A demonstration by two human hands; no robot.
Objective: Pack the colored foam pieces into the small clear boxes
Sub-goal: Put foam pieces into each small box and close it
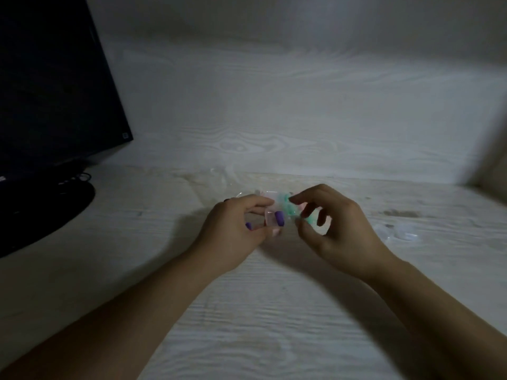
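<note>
Foam pieces [285, 208], green and pink, too blurred to count, sit between two hands above the table [247, 311]. The left hand [233, 231] pinches a pink piece; the right hand [337, 229] curls its fingers, grasp unclear. Two clear boxes [397, 233] lie rightward, faint.

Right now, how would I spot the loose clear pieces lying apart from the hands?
Start at the pale wood-grain desk and find the right hand near its middle. Just past that hand, toward the desk's right edge, lie the loose clear plastic pieces. Unlike the pink and green cluster between the hands, they are colourless, and no hand touches them.
</note>
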